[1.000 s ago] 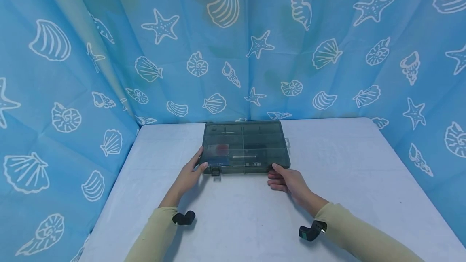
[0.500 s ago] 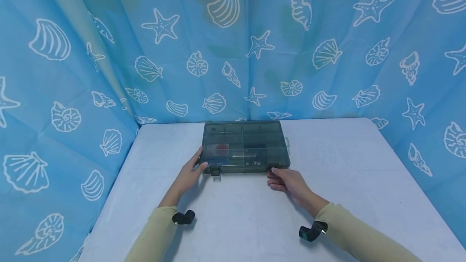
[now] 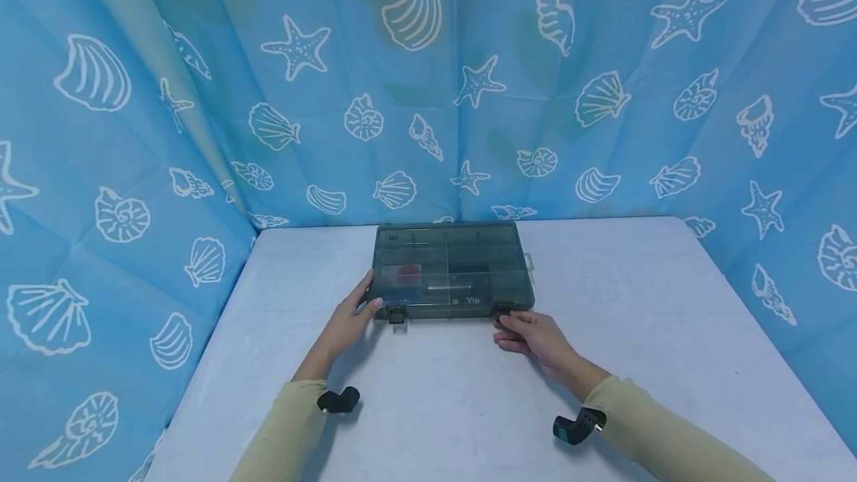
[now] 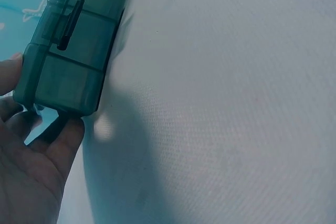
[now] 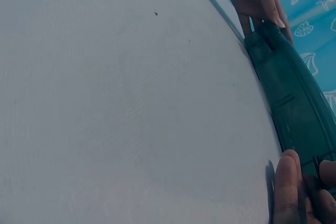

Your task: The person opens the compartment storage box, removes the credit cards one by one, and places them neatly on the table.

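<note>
blue seashell-print curtain behind white-covered counter. lidded translucent compartment box lies near counter's far edge. left hand, thumb and fingers apart, grips box's left front corner; right hand, fingers curled, pinches right front latch at thumb tip.

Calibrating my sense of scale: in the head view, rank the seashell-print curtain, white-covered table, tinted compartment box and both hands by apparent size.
1. Seashell-print curtain
2. White-covered table
3. Tinted compartment box
Left hand and right hand: smallest, too alike to rank.
</note>
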Demonstrator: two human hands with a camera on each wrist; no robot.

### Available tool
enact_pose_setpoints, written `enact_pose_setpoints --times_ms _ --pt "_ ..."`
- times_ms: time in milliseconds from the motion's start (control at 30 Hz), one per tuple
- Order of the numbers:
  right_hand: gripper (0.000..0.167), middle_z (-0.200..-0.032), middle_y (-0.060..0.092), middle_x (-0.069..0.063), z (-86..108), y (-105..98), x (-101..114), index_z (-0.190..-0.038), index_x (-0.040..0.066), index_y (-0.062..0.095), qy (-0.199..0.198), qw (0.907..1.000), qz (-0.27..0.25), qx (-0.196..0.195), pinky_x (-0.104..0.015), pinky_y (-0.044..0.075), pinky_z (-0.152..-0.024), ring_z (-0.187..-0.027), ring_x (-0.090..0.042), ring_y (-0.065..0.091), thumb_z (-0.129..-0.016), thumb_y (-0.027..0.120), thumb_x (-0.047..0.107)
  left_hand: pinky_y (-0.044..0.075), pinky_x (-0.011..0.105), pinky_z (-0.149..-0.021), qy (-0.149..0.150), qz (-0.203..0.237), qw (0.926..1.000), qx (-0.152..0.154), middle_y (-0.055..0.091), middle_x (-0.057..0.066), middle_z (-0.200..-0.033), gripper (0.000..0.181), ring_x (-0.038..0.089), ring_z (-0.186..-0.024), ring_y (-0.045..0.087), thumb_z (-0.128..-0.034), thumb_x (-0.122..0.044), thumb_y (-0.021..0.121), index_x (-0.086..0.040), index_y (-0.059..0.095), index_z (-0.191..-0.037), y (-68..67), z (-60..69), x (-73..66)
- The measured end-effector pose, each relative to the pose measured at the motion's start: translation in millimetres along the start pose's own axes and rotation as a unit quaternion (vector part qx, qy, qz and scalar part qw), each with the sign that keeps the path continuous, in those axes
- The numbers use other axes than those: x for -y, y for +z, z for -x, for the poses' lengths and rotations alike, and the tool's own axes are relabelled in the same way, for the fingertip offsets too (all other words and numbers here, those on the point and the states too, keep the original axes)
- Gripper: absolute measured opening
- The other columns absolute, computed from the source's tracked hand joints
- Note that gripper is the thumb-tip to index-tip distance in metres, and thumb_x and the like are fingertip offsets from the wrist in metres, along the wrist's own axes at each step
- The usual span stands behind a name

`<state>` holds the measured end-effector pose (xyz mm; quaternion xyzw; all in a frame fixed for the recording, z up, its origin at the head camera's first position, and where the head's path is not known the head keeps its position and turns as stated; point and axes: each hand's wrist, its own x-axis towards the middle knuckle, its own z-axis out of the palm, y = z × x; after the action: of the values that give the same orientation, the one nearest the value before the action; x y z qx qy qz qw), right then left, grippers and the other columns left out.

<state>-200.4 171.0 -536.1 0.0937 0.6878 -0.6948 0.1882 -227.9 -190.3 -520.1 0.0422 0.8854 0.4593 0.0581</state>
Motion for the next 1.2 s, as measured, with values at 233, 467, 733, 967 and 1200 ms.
enact_pose_setpoints --times_ms 233,467,733,967,1200 --pt "0.044 -0.113 0.072 -0.015 1.4 -13 0 -0.136 -0.01 0.055 0.006 0.9998 0.0 -0.017 -0.029 0.063 -0.082 -0.091 -0.017 0.074 -0.102 0.065 0.016 0.024 0.057 -0.123 -0.004 0.0 1.0 0.002 0.021 0.013 -0.168 0.069 0.04 -0.15 0.027 -0.1072 -0.035 0.054 -0.021 0.018 -0.165 0.6 -0.8 1.6" --pt "0.04 -0.115 0.072 -0.014 3.0 -31 3 -0.134 -0.012 0.056 -0.002 0.9996 0.019 -0.021 -0.028 0.064 -0.08 -0.09 -0.015 0.074 -0.103 0.06 0.012 0.023 0.057 -0.124 -0.006 0.011 0.9999 0.007 0.019 0.011 -0.169 0.069 0.038 -0.152 0.025 -0.1075 -0.036 0.053 -0.023 0.018 -0.165 0.5 -0.7 3.3" --pt "0.038 -0.111 0.071 -0.014 0.4 -48 6 -0.132 -0.013 0.054 -0.024 0.9986 0.026 -0.039 -0.027 0.063 -0.08 -0.086 -0.014 0.073 -0.106 0.056 0.014 0.023 0.058 -0.124 -0.002 0.016 0.9998 0.009 0.019 0.01 -0.169 0.068 0.038 -0.152 0.025 -0.1073 -0.037 0.053 -0.024 0.018 -0.165 -0.1 0.0 3.9" --pt "0.042 -0.125 0.067 -0.018 -10.8 -64 8 -0.138 -0.006 0.053 -0.107 0.9904 0.071 -0.051 -0.024 0.061 -0.088 -0.102 -0.015 0.07 -0.106 0.058 0.021 0.024 0.059 -0.123 -0.001 0.019 0.9998 0.005 0.02 0.011 -0.169 0.068 0.039 -0.15 0.028 -0.1071 -0.037 0.054 -0.024 0.019 -0.164 1.2 -1.0 4.9" --pt "0.059 -0.15 0.051 -0.02 -16.8 -68 10 -0.154 0.009 0.044 -0.195 0.9643 0.178 -0.017 -0.039 0.056 -0.101 -0.132 -0.037 0.056 -0.104 0.062 0.035 0.024 0.059 -0.123 0.001 0.02 0.9998 0.009 0.018 0.009 -0.169 0.069 0.039 -0.151 0.027 -0.1071 -0.037 0.054 -0.025 0.018 -0.165 0.1 -0.1 6.0"
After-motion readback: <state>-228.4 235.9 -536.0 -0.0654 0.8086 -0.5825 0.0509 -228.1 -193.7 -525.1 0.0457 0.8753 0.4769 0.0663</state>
